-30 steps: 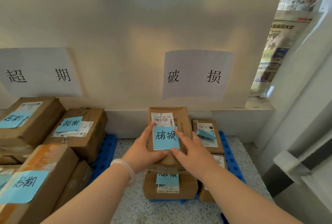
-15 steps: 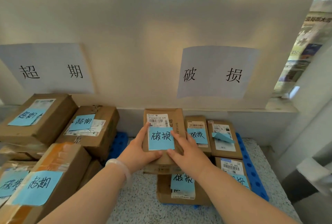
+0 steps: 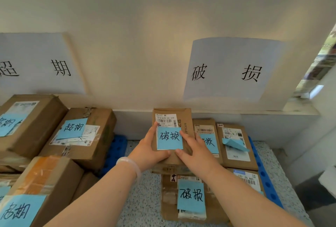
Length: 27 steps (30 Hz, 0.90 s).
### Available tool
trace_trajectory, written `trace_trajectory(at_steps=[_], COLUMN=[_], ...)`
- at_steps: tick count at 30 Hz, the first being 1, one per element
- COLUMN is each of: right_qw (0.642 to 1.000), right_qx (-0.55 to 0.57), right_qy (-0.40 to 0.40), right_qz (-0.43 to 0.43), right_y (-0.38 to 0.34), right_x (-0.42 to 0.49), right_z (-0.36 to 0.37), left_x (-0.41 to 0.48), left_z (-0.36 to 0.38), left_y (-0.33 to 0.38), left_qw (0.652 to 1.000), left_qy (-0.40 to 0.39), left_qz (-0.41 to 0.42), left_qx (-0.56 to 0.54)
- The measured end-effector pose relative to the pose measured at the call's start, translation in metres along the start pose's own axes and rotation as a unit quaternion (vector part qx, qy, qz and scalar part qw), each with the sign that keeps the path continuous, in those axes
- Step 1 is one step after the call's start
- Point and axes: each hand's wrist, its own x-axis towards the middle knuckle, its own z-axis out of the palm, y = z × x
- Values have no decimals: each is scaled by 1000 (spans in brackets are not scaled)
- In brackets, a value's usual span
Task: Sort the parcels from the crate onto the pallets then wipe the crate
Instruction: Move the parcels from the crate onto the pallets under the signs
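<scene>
Head: parcel [image 3: 184,117] perhaps against neighbouring parcels [image 3: 205,126].

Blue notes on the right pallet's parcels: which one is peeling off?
The note on the rear right parcel by the wall: it is folded over, hiding its writing. Those on the held parcel and others lie flat.

Both arms extended forward; left hand [image 3: 148,151] and right hand [image 3: 197,154] grip parcel [image 3: 187,117], thumbs on top.

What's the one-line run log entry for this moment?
step: sorting | left hand: grips parcel | right hand: grips parcel | parcel: tagged 破损, over boxes on pallet, under 破损 sign
</scene>
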Motion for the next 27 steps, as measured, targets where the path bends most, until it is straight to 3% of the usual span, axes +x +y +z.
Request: trace_trajectory(at_steps=[17, 27], right_qw=[1000, 993], right_qx=[2, -111], right_qy=[13, 19], right_qz=[9, 27], right_y=[-1, 8], right_x=[11, 8], right_z=[-1, 7], left_x=[22, 28], left_z=[0, 17], left_y=[-9, -23], left_qw=[1000, 1000], left_qy=[2, -12], left_qz=[11, -8], left_qx=[10, -7])
